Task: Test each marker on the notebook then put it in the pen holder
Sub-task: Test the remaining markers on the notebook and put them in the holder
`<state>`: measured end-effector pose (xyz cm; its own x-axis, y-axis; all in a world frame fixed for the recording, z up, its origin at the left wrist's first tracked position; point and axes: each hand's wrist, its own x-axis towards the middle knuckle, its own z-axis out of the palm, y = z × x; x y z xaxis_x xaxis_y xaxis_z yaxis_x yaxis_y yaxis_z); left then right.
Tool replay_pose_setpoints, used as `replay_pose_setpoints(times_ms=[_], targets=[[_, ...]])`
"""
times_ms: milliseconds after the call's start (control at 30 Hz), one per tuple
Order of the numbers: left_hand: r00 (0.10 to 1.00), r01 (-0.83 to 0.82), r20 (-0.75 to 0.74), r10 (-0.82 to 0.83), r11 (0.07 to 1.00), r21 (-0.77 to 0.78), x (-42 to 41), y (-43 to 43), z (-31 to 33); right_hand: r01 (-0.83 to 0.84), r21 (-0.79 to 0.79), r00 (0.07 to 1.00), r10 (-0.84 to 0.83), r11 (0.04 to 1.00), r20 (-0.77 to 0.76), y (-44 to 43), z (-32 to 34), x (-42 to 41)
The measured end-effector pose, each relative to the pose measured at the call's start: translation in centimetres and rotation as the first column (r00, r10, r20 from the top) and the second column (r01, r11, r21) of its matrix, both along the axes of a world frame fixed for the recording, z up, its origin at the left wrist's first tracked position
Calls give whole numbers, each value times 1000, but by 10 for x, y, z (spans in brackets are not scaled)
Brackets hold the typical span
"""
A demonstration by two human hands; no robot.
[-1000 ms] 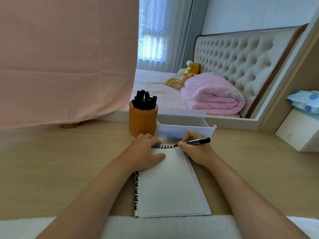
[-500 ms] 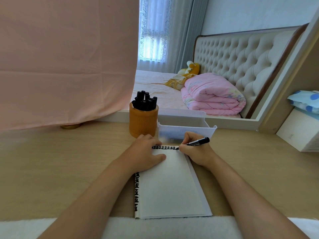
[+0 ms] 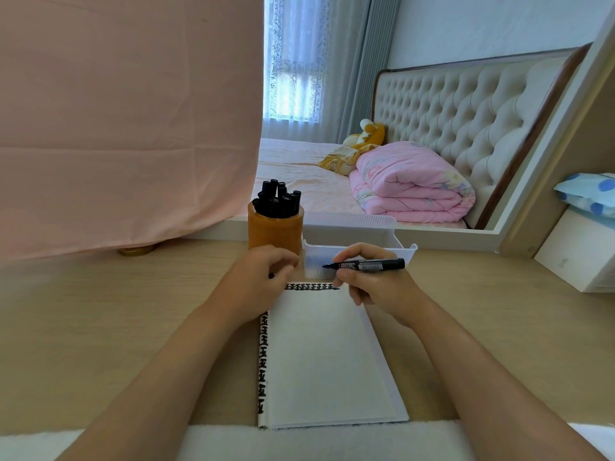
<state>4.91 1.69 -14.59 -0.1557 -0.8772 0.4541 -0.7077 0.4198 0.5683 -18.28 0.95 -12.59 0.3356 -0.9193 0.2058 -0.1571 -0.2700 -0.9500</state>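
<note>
Bare left hand [image 3: 259, 285], bare right hand [image 3: 379, 288]; forearms bare to bottom frame edge.

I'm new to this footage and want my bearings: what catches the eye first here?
The right hand grips an uncapped black marker near the far edge of the notebook, mid-desk. Just behind stands a wooden pen holder packed with black markers. A big pink cloth fills the upper left.

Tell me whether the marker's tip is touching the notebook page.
Apart. The head view shows the marker held level in the right hand, its tip showing against the white tray, beyond the top edge of the notebook.
</note>
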Motion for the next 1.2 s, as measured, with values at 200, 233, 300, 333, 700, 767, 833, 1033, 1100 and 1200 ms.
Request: replay_pose_setpoints(times_ms=[200, 233, 300, 333, 700, 767, 833, 1033, 1100, 1200], targets=[[982, -156, 118, 144, 983, 93, 31, -11, -10, -197, 120, 980, 200, 973, -8, 3, 2, 7], [978, -168, 148, 148, 977, 133, 33, -12, -13, -221, 164, 975, 222, 961, 12, 4, 3, 10], [964, -198, 216, 157, 962, 187, 35, -14, -16, -237, 228, 971, 234, 944, 40, 6, 4, 13], [958, -215, 233, 167, 956, 200, 36, -14, -17, -240, 246, 971, 236, 939, 44, 6, 4, 14], [978, -203, 79, 192, 963, 177, 46, -11, -10, -83, 88, 984, 96, 993, -152, 0, 0, 25], [984, -167, -48, 174, 977, 133, 44, -9, -5, 2, -30, 969, -10, 1000, -248, -1, -2, 27], [983, -109, -134, 125, 987, 116, 37, -5, 0, 80, -175, 927, -138, 981, -348, -2, -4, 27], [993, -27, -113, 40, 993, 113, 28, -2, 3, 70, -476, 772, -350, 877, -531, -1, -7, 28], [992, -12, -124, 25, 994, 107, 26, -2, 4, 60, -513, 757, -375, 856, -536, -1, -7, 28], [992, 6, -122, 5, 996, 92, 22, -2, 4, 42, -557, 737, -402, 829, -544, 0, -8, 27]])
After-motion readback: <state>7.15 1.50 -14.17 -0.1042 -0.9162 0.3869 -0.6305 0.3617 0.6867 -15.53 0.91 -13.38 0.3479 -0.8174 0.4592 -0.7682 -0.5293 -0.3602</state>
